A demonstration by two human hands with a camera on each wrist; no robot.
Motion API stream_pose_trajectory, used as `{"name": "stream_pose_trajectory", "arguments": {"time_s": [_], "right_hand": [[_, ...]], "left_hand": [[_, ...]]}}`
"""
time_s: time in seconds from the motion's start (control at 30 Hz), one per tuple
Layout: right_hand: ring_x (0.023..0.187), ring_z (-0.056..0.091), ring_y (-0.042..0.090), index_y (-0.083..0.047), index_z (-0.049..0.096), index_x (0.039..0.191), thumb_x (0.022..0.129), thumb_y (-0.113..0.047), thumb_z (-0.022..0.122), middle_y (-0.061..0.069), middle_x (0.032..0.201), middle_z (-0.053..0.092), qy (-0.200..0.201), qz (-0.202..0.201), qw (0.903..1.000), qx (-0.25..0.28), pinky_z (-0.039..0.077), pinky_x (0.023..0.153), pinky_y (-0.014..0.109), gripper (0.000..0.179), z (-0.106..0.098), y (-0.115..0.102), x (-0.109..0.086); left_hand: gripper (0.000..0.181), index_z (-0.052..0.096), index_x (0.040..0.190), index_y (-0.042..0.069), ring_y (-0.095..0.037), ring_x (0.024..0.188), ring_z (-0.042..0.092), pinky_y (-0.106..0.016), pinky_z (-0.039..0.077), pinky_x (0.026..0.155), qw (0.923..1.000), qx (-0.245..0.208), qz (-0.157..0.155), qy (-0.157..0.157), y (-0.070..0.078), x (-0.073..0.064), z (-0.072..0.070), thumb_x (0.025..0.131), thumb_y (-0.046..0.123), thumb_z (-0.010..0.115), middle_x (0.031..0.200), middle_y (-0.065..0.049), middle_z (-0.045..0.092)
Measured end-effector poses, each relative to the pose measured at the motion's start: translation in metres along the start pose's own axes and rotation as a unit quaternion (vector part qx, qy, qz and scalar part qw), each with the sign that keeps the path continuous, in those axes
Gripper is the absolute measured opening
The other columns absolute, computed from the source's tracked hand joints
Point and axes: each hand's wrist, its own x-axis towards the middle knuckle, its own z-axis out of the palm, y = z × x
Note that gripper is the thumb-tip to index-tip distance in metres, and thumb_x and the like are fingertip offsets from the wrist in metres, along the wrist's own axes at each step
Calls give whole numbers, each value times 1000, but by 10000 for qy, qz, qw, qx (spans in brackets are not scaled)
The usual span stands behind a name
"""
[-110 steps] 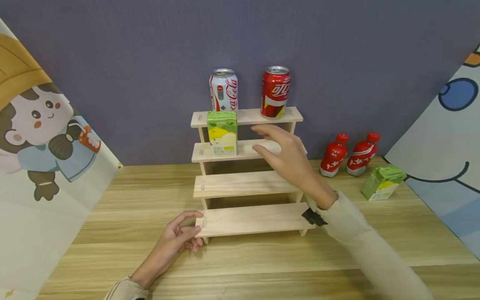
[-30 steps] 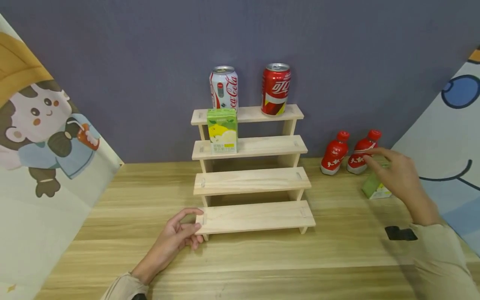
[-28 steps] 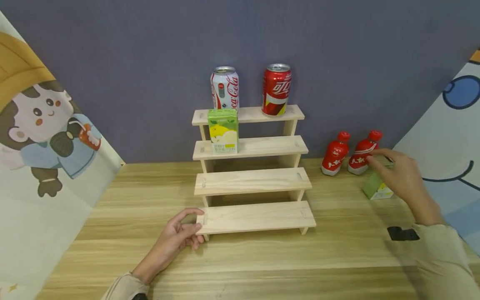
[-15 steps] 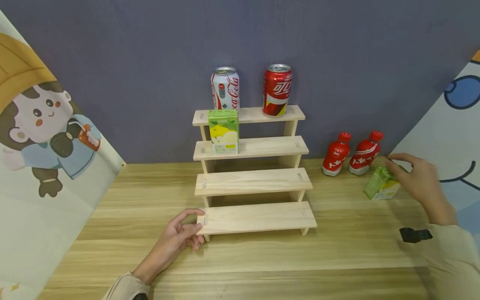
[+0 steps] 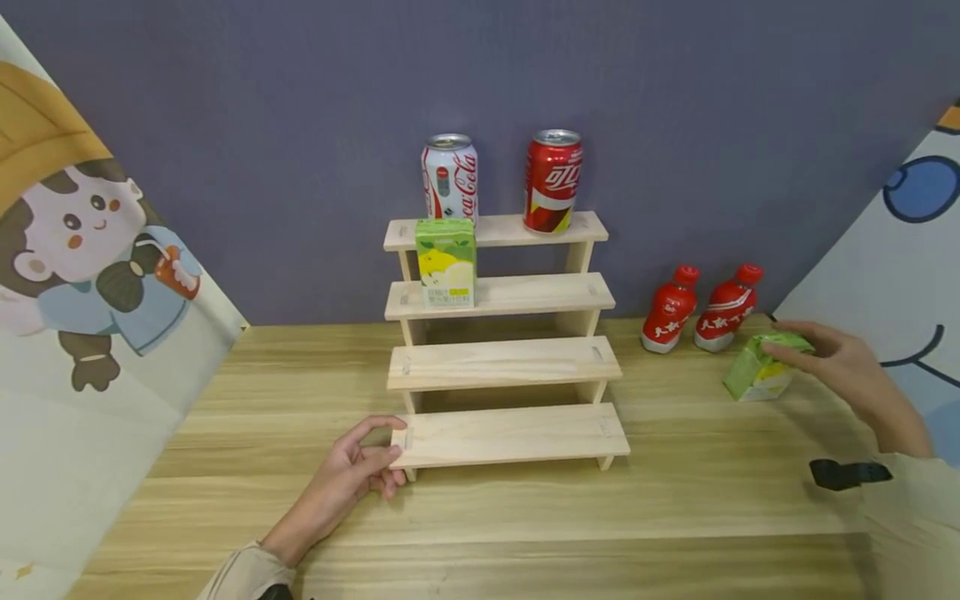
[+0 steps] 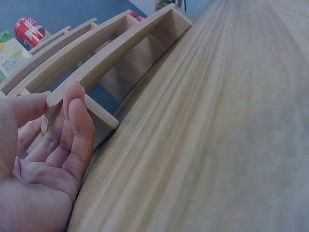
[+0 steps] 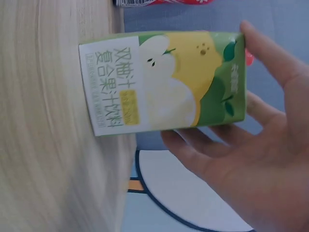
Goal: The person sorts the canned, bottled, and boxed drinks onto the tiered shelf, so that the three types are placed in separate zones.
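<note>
A four-tier wooden display stand (image 5: 510, 437) sits in the middle of the table. My left hand (image 5: 352, 471) pinches the left end of its lowest shelf, thumb on one face and fingers curled beneath, as the left wrist view shows on the shelf end (image 6: 58, 96). At the right, my right hand (image 5: 847, 367) grips the upper part of a green juice carton (image 5: 750, 371), its thumb at one side and its fingers at the other. In the right wrist view the carton's yellow fruit front (image 7: 164, 82) faces the camera, its base at the table.
A white cola can (image 5: 450, 179) and a red cola can (image 5: 553, 179) stand on the top tier. Another green juice carton (image 5: 446, 267) is on the tier below, at left. Two red bottles (image 5: 670, 308) stand just left of the gripped carton, near the back wall (image 5: 315, 167).
My right hand has gone from beside the stand's upper tiers over to the right, down onto the juice carton, and now grips it. My left hand has kept its hold on the lowest shelf.
</note>
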Motion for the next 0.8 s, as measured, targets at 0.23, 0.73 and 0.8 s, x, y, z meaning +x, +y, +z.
{"name": "stream_pose_trajectory", "arguments": {"time_s": [0.23, 0.73, 0.8], "right_hand": [[96, 48, -13, -17, 30, 157, 99, -28, 64, -20, 125, 43, -413, -272, 9983, 308, 52, 72, 18, 68, -2, 14, 0], [97, 60, 7, 4, 39, 147, 94, -33, 70, -3, 115, 62, -279, -275, 9988, -293, 54, 75, 41, 72, -3, 3, -1], [86, 56, -7, 4, 42, 144, 94, -30, 71, -21, 100, 59, -270, -380, 9985, -272, 52, 70, 31, 67, -5, 5, -1]], "left_hand": [[41, 38, 141, -1, -13, 65, 65, -25, 57, 61, 10000, 3, -5, 69, 0, -2, 2, 103, 5, 52, 80, -8, 74], [42, 38, 141, -1, -14, 64, 65, -25, 57, 61, 10000, 55, -19, 71, 0, -3, 1, 102, 5, 52, 80, -9, 74], [42, 38, 141, -1, -14, 64, 65, -25, 57, 61, 10000, 48, -15, 70, 0, -2, 2, 102, 5, 52, 80, -9, 74]]}}
